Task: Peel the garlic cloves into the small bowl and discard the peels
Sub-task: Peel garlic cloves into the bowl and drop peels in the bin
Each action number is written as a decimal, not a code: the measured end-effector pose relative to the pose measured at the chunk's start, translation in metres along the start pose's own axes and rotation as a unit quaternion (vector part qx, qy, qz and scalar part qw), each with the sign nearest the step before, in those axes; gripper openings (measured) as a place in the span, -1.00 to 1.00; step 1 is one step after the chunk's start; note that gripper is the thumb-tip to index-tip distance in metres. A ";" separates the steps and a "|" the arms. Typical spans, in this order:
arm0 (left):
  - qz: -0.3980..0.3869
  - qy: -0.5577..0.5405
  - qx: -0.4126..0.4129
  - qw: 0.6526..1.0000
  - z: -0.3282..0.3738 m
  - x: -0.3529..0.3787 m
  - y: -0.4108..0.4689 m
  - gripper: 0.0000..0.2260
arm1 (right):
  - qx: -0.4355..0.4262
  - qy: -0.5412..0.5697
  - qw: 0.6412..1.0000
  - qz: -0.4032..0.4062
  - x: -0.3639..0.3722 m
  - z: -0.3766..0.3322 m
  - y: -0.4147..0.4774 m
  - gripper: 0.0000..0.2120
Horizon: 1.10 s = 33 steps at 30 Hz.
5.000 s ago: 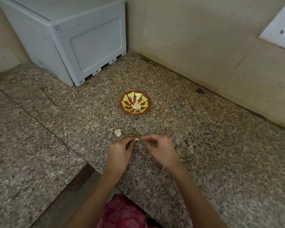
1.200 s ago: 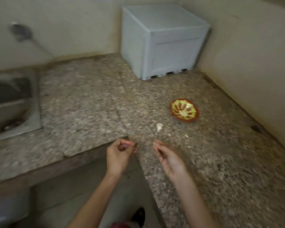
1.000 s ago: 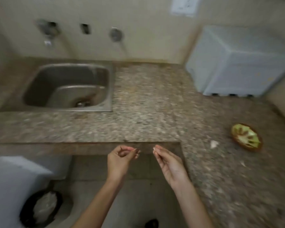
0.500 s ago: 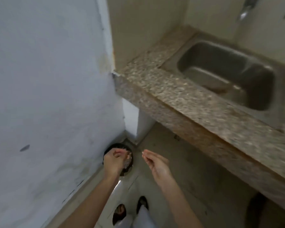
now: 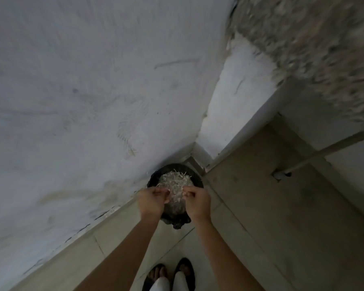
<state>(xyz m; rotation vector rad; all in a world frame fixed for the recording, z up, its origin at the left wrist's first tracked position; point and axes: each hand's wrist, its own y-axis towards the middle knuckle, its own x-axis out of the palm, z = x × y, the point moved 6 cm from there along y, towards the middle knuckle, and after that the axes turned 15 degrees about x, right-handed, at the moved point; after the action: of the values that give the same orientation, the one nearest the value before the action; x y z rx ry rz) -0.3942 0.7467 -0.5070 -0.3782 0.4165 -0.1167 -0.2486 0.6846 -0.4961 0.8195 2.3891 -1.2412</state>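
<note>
Black sandals (image 5: 185, 269): placed near the bin (image 5: 178, 219); missed scraps could be scattered around them.
Left hand (image 5: 153, 199): held over the bin, fingers curled; whether peel is pinched cannot be told.
Right hand (image 5: 197, 201): curled likewise, hold unclear; thin scraps could be left stuck to the skin.
Bin: heaped with peels (image 5: 174, 181); added scraps could be shed onto the floor (image 5: 250, 206).
Garlic cloves, small bowl: not seen here.

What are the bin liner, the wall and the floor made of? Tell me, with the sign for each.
Bin liner: likely thin plastic, black, crumpled and bunched at its near side. Wall: seemingly painted plaster, matt white, scuffed and stained. Floor: probably ceramic or stone tiles, matt beige, with straight joints.
</note>
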 end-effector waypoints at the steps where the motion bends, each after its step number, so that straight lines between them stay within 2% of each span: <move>1: -0.002 -0.004 -0.001 1.000 -0.008 0.005 0.006 -0.87 | -0.005 -0.022 1.000 -0.001 0.006 0.003 0.008 -0.79; 5: -0.013 0.020 0.016 1.000 -0.032 0.018 0.019 -0.86 | -0.023 -0.056 0.998 0.019 0.021 0.007 0.026 -0.89; 8: -0.049 0.080 0.061 0.994 -0.027 0.024 0.014 -0.80 | -0.006 -0.018 0.999 0.026 0.023 0.013 0.034 -0.72; 11: -0.079 0.071 0.095 0.990 -0.015 0.028 0.003 -0.73 | 0.019 -0.046 0.999 -0.008 0.031 0.016 0.040 -0.87; 13: -0.138 0.020 0.101 0.985 -0.012 0.038 -0.006 -0.69 | 0.090 0.012 0.994 -0.065 0.038 0.021 0.040 -0.79; 15: -0.210 -0.025 0.091 0.973 -0.017 0.051 -0.016 -0.66 | 0.191 0.167 0.958 -0.135 0.043 0.025 0.035 -0.73; 18: -0.246 0.015 0.083 0.966 -0.031 0.058 -0.016 -0.61 | 0.282 0.366 0.860 -0.218 0.045 0.024 0.025 -0.74; 20: -0.231 0.045 0.086 0.968 -0.037 0.055 -0.013 -0.59 | 0.291 0.406 0.833 -0.239 0.043 0.027 0.021 -0.68; 22: -0.227 0.023 0.106 0.968 -0.033 0.056 -0.014 -0.59 | 0.299 0.424 0.820 -0.242 0.041 0.033 0.021 -0.67; 24: -0.256 0.009 0.108 0.961 -0.030 0.063 -0.017 -0.58 | 0.289 0.419 0.823 -0.253 0.039 0.032 0.023 -0.68; 26: -0.266 0.010 0.057 0.962 -0.031 0.065 -0.018 -0.56 | 0.256 0.399 0.840 -0.263 0.040 0.029 0.020 -0.68; 28: -0.232 -0.073 -0.037 0.969 -0.023 0.065 -0.019 -0.48 | 0.200 0.341 0.883 -0.254 0.041 0.028 0.017 -0.68; 30: -0.181 -0.216 -0.118 0.952 -0.007 0.065 -0.025 -0.51 | 0.154 0.249 0.923 -0.249 0.044 0.031 0.011 -0.68; 31: -0.164 -0.265 -0.132 0.941 0.007 0.062 -0.029 -0.57 | 0.137 0.222 0.935 -0.240 0.044 0.033 0.008 -0.68; 33: -0.142 -0.275 -0.104 0.945 0.034 0.046 -0.038 -0.67 | 0.127 0.238 0.943 -0.194 0.032 0.032 0.002 -0.71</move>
<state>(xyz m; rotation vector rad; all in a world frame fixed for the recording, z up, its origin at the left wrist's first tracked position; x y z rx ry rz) -0.3394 0.7145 -0.4810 -0.6571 -0.1843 -0.2401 -0.2716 0.6699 -0.5326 0.8203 2.9235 -1.6922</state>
